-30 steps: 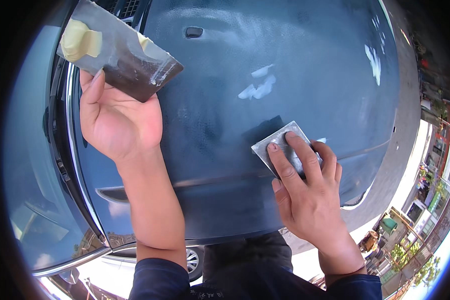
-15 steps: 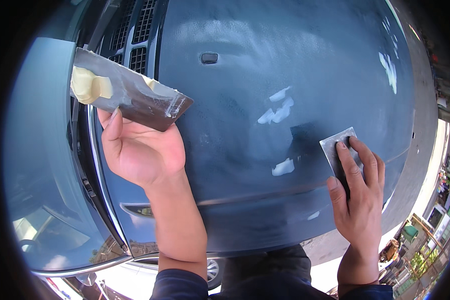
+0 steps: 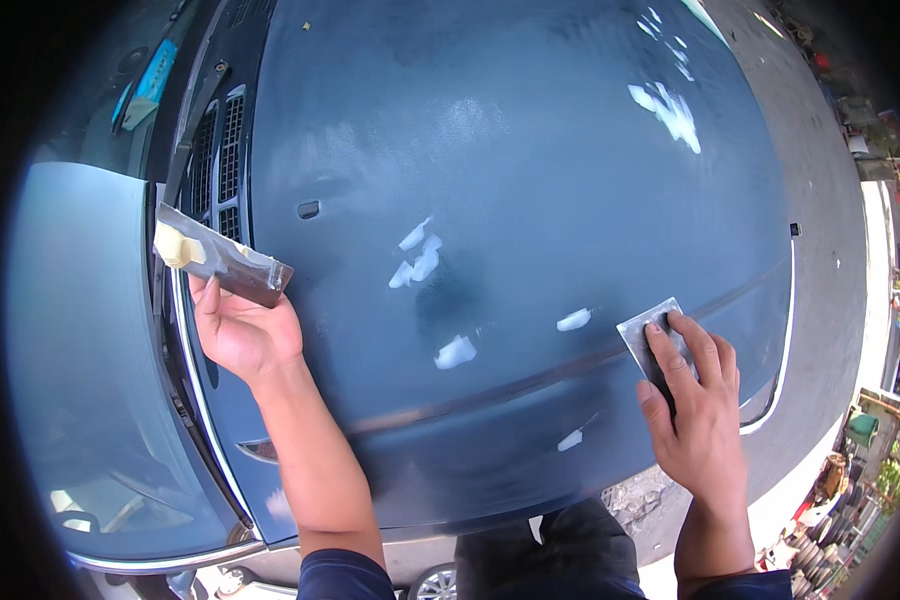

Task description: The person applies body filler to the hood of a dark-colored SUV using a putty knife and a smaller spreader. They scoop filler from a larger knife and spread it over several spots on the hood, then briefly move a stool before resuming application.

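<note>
we look down on a dark blue car hood (image 3: 570, 190). our left hand (image 3: 248, 338), palm up, grasps a grey plate (image 3: 238, 270) at the hood's windshield end, with a thick lump of cream paste (image 3: 175, 246) on it. our right hand (image 3: 705, 425) grips a flat metal spreader (image 3: 636, 330) at the hood's front end; we cannot tell whether its edge touches. pale patches (image 3: 456, 352) already dot the hood's middle, near side and far front corner. we judge the spreading partly done, with paste left over.
</note>
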Available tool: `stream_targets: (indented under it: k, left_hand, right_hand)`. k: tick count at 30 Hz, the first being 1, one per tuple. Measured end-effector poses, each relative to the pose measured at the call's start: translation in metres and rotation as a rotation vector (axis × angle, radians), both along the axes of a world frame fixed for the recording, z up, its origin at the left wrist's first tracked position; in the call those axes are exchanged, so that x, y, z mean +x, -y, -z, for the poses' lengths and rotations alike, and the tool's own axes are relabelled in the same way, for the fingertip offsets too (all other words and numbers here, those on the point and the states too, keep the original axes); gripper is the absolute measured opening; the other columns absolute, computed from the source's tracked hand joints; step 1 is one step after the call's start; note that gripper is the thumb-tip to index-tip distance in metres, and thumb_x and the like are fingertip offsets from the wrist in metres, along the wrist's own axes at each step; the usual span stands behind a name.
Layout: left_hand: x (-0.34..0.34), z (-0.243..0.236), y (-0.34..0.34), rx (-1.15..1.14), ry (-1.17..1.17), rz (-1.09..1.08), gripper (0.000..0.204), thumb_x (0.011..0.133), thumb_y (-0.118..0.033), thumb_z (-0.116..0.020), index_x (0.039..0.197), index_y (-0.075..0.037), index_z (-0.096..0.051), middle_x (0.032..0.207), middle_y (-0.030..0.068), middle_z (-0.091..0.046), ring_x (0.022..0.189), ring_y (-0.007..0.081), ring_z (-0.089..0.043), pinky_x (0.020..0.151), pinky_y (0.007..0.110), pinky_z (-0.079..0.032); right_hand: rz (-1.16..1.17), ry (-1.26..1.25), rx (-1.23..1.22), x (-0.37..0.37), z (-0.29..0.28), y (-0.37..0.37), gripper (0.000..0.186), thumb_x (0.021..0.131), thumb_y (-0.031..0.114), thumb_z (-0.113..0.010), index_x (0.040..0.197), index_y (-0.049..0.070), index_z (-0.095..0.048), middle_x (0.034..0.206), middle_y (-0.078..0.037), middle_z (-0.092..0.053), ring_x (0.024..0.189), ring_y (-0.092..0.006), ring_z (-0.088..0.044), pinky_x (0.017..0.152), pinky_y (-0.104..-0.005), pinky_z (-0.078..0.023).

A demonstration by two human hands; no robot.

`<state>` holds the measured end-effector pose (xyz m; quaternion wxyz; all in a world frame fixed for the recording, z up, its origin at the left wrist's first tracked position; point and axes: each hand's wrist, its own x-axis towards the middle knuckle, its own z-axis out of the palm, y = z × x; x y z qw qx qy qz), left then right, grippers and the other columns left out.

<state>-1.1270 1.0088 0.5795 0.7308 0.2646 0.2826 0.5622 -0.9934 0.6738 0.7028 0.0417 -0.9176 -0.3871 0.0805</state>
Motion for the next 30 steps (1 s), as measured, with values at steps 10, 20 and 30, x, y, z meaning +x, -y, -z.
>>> stream_targets:
  k: [10,20,30]
  left_hand:
    - [0.100,-0.015,-0.078,0.184,0.045,0.190,0.049,0.086,-0.012,-0.042,0.134,-0.007,-0.041,0.132,0.0103,-0.048,0.124,0.0276,-0.045,0.105,0.047,-0.034]
    - [0.104,-0.006,-0.080,-0.004,0.042,0.308,0.047,0.088,-0.010,-0.045,0.134,-0.005,-0.041,0.128,0.0117,-0.052,0.121,0.0261,-0.048,0.104,0.045,-0.036]
    - [0.102,-0.007,-0.087,-0.055,0.027,0.293,0.046,0.087,-0.009,-0.044,0.132,-0.001,-0.038,0.131,0.0144,-0.048,0.125,0.0274,-0.045,0.106,0.047,-0.033]
  right_hand:
    - [0.118,0.027,-0.032,0.021,-0.011,0.021,0.046,0.078,0.011,-0.063,0.124,0.005,-0.057,0.130,-0.015,-0.049,0.111,-0.0374,-0.046,0.094,-0.0468,-0.037]
    - [0.072,0.009,-0.051,0.052,0.001,-0.052,0.045,0.081,0.012,-0.061,0.125,0.004,-0.056,0.132,-0.016,-0.047,0.113,-0.0367,-0.045,0.096,-0.0461,-0.035]
    - [-0.103,0.012,-0.113,0.054,0.013,-0.131,0.047,0.076,0.013,-0.066,0.123,0.011,-0.058,0.131,-0.010,-0.049,0.106,-0.0373,-0.048,0.087,-0.0449,-0.039]
